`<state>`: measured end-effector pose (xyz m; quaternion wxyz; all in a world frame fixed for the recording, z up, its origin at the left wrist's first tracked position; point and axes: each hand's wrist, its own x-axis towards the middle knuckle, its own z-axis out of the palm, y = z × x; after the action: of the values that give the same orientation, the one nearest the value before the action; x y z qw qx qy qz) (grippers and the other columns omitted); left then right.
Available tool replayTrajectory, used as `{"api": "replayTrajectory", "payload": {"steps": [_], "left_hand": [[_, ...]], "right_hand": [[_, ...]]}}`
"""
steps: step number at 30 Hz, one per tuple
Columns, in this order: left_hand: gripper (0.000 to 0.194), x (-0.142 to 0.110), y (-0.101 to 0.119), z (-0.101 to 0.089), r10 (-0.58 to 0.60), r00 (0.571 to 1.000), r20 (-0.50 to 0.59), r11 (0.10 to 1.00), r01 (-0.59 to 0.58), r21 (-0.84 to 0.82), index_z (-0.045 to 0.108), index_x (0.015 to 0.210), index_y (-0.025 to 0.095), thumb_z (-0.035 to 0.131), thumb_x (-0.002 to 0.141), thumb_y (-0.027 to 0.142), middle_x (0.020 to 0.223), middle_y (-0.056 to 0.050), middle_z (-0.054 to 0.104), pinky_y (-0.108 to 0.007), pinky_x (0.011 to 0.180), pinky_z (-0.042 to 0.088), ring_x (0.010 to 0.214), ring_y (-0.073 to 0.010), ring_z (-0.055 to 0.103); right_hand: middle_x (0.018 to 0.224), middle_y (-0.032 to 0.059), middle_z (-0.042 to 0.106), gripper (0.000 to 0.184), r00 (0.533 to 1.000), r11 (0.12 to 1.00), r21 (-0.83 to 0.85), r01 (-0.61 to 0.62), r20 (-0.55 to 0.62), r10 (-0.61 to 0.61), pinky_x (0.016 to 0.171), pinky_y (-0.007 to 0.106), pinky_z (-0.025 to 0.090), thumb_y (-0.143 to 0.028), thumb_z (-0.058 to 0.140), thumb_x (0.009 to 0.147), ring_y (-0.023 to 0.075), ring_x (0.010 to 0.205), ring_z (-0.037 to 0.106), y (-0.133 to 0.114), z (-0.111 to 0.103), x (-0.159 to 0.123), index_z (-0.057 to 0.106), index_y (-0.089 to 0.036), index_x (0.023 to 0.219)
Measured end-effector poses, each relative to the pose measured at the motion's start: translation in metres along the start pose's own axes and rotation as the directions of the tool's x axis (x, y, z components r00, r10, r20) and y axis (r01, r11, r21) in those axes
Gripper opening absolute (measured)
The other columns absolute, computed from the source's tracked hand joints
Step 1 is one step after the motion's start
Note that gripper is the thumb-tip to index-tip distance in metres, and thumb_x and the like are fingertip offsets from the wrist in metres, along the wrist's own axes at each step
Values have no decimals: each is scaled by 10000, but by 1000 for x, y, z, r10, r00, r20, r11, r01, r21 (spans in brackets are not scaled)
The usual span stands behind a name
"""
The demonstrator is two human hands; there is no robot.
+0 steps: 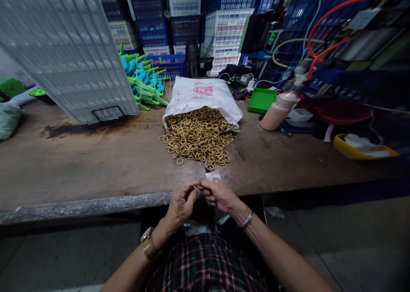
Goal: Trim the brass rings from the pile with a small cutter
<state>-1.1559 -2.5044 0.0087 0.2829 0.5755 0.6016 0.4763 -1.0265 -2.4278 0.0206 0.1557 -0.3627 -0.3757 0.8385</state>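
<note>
My left hand [182,203] is closed in a pinch at the table's front edge, its fingertips on a small gold-coloured ring [200,187]. Against the ring's other side rests my right hand [221,194], fingers curled. That hand also grips a slim tool with a pale handle [209,176] and a dark tip pointing away from me; its exact kind is unclear. Just beyond both hands lies a heap of gold-coloured rings [198,134], spilling from the open mouth of a white woven sack [205,93] with red print.
A translucent ribbed panel [73,48] stands at left, near green and turquoise pieces [147,83]. To the right are a green tray [262,100], a pink bottle [278,112] and a yellow tray [365,153]. Stacked crates [227,29] line the back of the wooden table [96,164].
</note>
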Motion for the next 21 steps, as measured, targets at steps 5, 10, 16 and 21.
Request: {"api": "replayTrajectory", "payload": {"steps": [5,10,16,21], "left_hand": [[160,2,2,-4,78,996,-37,993,-75,87,617,902,178,491,810,214,822,-45,671,-257,707,466,755,-148,613],[146,1,17,-3,-148,988,-31,988,147,-43,599,805,169,489,810,264,691,-7,628,-215,605,428,632,-123,559],[226,-2,22,-1,-428,902,52,847,421,-324,576,758,141,582,749,367,598,13,556,-178,485,334,510,-83,462],[298,-2,19,-3,-541,824,172,712,557,-428,532,784,146,603,721,428,544,44,479,-169,408,219,416,-44,331]], "right_hand": [[446,-110,324,287,996,998,14,-67,62,66,346,159,141,-423,569,670,11,337,206,6,1,-1,429,-174,641],[486,-78,398,317,985,948,-310,76,-124,-120,346,174,170,-469,452,783,29,350,259,17,0,5,478,-168,688],[520,-55,432,307,934,793,-557,246,-84,-348,429,187,258,-424,429,811,62,455,344,17,4,7,475,-171,644],[524,-48,428,298,903,718,-641,272,-88,-420,474,201,269,-377,410,802,80,508,364,13,8,7,454,-171,591]]}}
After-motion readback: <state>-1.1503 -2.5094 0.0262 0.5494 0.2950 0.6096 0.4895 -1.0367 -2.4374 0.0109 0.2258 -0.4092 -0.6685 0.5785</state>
